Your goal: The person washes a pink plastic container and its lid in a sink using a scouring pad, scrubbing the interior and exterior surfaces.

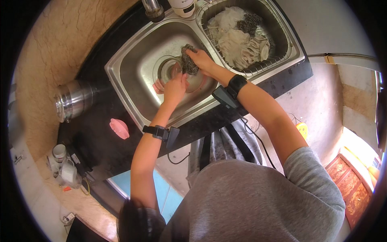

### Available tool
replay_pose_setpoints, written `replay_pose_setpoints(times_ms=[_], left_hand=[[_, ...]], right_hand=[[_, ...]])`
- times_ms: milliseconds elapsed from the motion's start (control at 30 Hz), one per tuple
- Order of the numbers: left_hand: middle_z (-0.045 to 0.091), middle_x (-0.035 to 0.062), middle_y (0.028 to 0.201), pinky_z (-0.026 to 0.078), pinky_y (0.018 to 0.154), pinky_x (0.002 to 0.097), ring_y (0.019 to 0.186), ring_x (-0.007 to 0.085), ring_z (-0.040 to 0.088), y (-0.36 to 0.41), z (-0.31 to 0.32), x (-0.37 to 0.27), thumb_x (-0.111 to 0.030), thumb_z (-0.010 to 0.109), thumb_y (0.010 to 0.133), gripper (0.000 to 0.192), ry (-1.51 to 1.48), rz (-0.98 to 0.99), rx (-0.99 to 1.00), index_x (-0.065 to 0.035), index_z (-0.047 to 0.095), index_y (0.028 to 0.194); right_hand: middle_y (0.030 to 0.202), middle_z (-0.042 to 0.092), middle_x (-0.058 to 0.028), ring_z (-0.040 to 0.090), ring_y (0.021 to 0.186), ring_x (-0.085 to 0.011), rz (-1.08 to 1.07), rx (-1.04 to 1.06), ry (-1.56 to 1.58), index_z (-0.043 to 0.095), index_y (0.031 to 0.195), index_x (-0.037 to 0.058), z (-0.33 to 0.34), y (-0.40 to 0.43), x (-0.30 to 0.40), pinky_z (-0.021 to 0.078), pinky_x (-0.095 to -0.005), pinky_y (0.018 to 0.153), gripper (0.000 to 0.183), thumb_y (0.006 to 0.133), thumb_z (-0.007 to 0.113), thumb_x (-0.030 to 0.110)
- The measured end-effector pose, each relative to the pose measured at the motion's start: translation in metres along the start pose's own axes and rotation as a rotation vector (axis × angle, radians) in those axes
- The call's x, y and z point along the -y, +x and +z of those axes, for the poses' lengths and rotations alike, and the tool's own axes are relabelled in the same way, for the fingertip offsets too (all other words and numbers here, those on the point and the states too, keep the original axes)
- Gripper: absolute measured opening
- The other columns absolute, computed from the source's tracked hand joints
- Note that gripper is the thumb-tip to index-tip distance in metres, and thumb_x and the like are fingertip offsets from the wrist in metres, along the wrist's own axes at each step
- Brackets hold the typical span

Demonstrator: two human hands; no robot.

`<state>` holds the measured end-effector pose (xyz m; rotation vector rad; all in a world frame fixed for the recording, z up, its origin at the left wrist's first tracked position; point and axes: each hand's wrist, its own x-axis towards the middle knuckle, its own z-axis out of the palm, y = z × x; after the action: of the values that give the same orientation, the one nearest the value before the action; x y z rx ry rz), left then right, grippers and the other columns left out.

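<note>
Over the left basin of a stainless steel sink (133, 75), my right hand (203, 62) grips a grey metal scouring pad (189, 62). My left hand (177, 86) is just below and left of the pad, at a clear, round glass-like vessel (165, 71) in the basin. Its fingers are slightly blurred, and whether they hold the vessel's rim cannot be told. Something pink (157, 86) shows at or through the vessel, beside my left hand. The pad is against or very near the vessel's right side; contact is hard to make out.
A wire basket (254, 72) in the right basin holds wet pale cloths (239, 45) and another dark scouring pad (249, 23). A faucet (154, 12) stands behind the sink. On the black counter are a pink dish (119, 128) and a shiny metal container (74, 101); white cups (69, 172) stand lower left.
</note>
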<state>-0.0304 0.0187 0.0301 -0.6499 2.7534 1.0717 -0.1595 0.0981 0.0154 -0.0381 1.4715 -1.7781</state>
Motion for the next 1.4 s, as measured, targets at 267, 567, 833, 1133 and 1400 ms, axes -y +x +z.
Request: replay_pose_setpoints(times_ms=[267, 567, 833, 1133, 1400], left_hand=[[0.061, 0.0084, 0.07, 0.046, 0.057, 0.0233, 0.062, 0.0122, 0.059, 0.002, -0.016, -0.007, -0.04, 0.033, 0.087, 0.046, -0.719, -0.371, -0.032, 0.0012, 0.053, 0.087], [0.059, 0.0162, 0.068, 0.048, 0.057, 0.0304, 0.06, 0.0214, 0.06, 0.005, -0.03, 0.025, -0.054, 0.025, 0.083, 0.066, -0.99, -0.47, -0.093, 0.0051, 0.054, 0.077], [0.057, 0.0168, 0.059, 0.047, 0.049, 0.0293, 0.049, 0.0228, 0.058, 0.02, -0.026, 0.061, -0.056, 0.026, 0.082, 0.069, -0.678, -0.304, -0.308, 0.0055, 0.055, 0.073], [0.055, 0.0178, 0.057, 0.044, 0.044, 0.037, 0.055, 0.0274, 0.057, 0.019, -0.038, 0.036, -0.055, 0.027, 0.081, 0.07, -0.511, -0.44, -0.063, 0.0066, 0.056, 0.067], [0.054, 0.0148, 0.051, 0.04, 0.053, 0.0368, 0.05, 0.0266, 0.054, 0.018, -0.016, 0.068, -0.048, 0.032, 0.082, 0.061, -0.634, -0.421, -0.073, 0.0027, 0.058, 0.061]], right_hand=[[0.096, 0.053, -0.0193, 0.048, 0.095, -0.0327, -0.724, -0.29, -0.88, 0.053, 0.095, -0.0011, 0.0, -0.02, -0.014, 0.0365, -0.0384, 0.084, 0.036, 0.062, 0.054, 0.011], [0.111, 0.045, -0.0214, 0.038, 0.109, -0.0331, -0.696, -0.132, -1.169, 0.046, 0.106, -0.0048, 0.014, -0.029, -0.006, 0.0275, -0.039, 0.095, 0.042, 0.067, 0.048, 0.012], [0.111, 0.045, -0.0221, 0.041, 0.108, -0.0307, -0.988, 0.198, -1.222, 0.047, 0.107, -0.0005, 0.061, -0.04, -0.02, 0.0321, -0.0393, 0.091, 0.043, 0.069, 0.047, 0.017], [0.097, 0.054, -0.0199, 0.052, 0.09, -0.0322, -0.959, 0.156, -1.145, 0.055, 0.091, 0.0007, 0.042, -0.015, -0.008, 0.0419, -0.038, 0.078, 0.036, 0.068, 0.046, 0.027], [0.09, 0.054, -0.0263, 0.053, 0.085, -0.0383, -0.194, -0.327, -1.025, 0.05, 0.098, 0.0006, -0.009, 0.0, 0.065, 0.0405, -0.0396, 0.077, 0.041, 0.073, 0.042, 0.032]])
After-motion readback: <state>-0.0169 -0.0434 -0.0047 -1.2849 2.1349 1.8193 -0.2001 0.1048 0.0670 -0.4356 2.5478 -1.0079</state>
